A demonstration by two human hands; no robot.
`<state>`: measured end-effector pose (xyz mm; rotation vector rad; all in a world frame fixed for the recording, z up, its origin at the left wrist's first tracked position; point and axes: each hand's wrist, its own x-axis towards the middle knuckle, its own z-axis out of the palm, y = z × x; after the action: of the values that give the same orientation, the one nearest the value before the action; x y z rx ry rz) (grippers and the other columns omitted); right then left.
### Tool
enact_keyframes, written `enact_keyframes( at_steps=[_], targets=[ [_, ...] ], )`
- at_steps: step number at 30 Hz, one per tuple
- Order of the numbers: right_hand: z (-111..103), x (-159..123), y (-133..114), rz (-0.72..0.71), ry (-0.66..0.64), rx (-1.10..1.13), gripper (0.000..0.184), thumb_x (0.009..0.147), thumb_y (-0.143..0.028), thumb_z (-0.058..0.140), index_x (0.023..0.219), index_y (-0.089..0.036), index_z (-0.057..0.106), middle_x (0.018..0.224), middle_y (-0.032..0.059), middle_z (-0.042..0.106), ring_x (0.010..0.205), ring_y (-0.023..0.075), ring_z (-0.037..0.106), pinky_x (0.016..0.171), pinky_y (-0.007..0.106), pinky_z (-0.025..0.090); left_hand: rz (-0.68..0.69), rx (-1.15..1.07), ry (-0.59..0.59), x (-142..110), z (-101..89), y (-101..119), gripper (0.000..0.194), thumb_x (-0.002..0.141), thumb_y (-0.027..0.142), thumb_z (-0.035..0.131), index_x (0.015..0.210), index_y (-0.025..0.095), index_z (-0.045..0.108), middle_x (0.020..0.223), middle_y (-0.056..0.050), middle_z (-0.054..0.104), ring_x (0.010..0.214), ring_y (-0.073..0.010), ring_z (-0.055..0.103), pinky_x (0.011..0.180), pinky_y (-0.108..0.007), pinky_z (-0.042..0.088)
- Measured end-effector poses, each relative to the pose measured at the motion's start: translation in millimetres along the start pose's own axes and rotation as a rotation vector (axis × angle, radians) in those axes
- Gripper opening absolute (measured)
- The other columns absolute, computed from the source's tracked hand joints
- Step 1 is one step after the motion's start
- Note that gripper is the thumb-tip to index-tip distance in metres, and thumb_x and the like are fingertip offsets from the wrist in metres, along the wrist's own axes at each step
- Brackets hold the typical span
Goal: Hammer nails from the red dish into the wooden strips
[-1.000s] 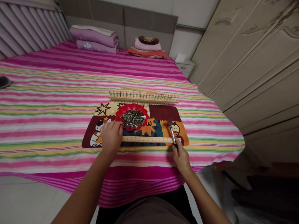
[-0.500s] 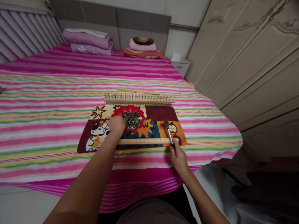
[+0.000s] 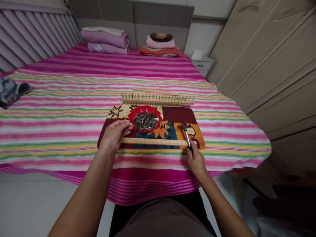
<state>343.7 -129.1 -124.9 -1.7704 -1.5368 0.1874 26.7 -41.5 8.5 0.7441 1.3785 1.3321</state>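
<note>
Left of centre in the frame, my left hand (image 3: 114,133) has its grip pinched, thumb against fingertips, on a thin silvery metal nail (image 3: 132,124); whether it is just one is too small to tell. This pinch sits at the left edge of a red scalloped bowl (image 3: 132,113), which holds a heap of similar loose nails (image 3: 145,121) at the middle of the frame.

My right hand (image 3: 197,160), right of centre and lower, has its grip wrapped round the black handle of a hammer with a silvery metal shaft (image 3: 187,136). Its head points up the frame, over the orange patch of a multicoloured patchwork-print mat (image 3: 179,115).

Below the bowl, a long pale wooden strip with rows of small holes (image 3: 155,141) runs across the mat, from beside my left hand to the hammer. Above the bowl, a pale wooden bar bristling with upright nails (image 3: 158,101) lies along the mat's far edge. All this rests on a bed with a striped cover (image 3: 49,125).
</note>
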Motion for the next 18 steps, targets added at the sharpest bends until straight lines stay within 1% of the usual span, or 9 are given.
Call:
enact_keyframes(
  at_steps=[3,5,7,9,12,18],
  targets=[
    [-1,0,-2,-0.001,0.007,-0.011,0.049,0.087,-0.032,0.042,0.132,-0.015,0.054,0.119,0.0125,0.067,0.108,0.0255,0.065,0.087,0.036,0.054,0.089,0.008,0.126,-18,-17.4,-12,0.028,0.052,0.028,0.077,0.072,0.014,0.064,0.063,0.001,0.064,0.060,-0.0110,0.061,0.059,-0.023,0.049],
    [-2,0,-4,0.012,-0.009,-0.015,0.050,0.087,-0.032,0.041,0.132,-0.014,0.054,0.116,0.0130,0.069,0.104,0.0254,0.066,0.085,0.036,0.055,0.167,0.056,0.217,-25,-30.1,-23,0.029,0.052,0.031,0.077,0.073,0.015,0.065,0.063,0.001,0.065,0.060,-0.0111,0.060,0.062,-0.025,0.051],
    [-3,1,-4,0.022,-0.021,-0.021,0.050,0.087,-0.031,0.041,0.131,-0.013,0.054,0.113,0.0134,0.070,0.100,0.0257,0.068,0.082,0.035,0.055,0.213,0.107,0.276,-29,-41.4,-36,0.029,0.053,0.033,0.076,0.073,0.015,0.066,0.064,0.001,0.066,0.061,-0.0118,0.060,0.066,-0.027,0.051],
    [-3,1,-5,0.027,-0.015,-0.027,0.050,0.087,-0.032,0.041,0.131,-0.014,0.055,0.113,0.0134,0.070,0.100,0.0261,0.068,0.082,0.036,0.055,0.223,0.158,0.307,-30,-48.7,-48,0.028,0.054,0.035,0.075,0.073,0.016,0.067,0.068,0.000,0.067,0.066,-0.0132,0.061,0.071,-0.029,0.051],
    [-4,1,-6,0.031,-0.004,-0.031,0.050,0.086,-0.033,0.042,0.130,-0.014,0.056,0.116,0.0133,0.069,0.104,0.0268,0.066,0.085,0.036,0.054,0.240,0.267,0.337,-30,-50.2,-64,0.026,0.059,0.038,0.072,0.075,0.017,0.068,0.074,0.000,0.069,0.075,-0.0157,0.063,0.079,-0.031,0.051],
    [-6,1,-9,0.045,-0.034,-0.031,0.048,0.087,-0.033,0.042,0.130,-0.017,0.055,0.114,0.0118,0.069,0.100,0.0276,0.068,0.081,0.037,0.055,0.353,0.459,0.384,-26,-38.7,-85,0.021,0.069,0.040,0.064,0.078,0.021,0.068,0.083,0.000,0.070,0.084,-0.0174,0.063,0.087,-0.033,0.048]
  ],
)
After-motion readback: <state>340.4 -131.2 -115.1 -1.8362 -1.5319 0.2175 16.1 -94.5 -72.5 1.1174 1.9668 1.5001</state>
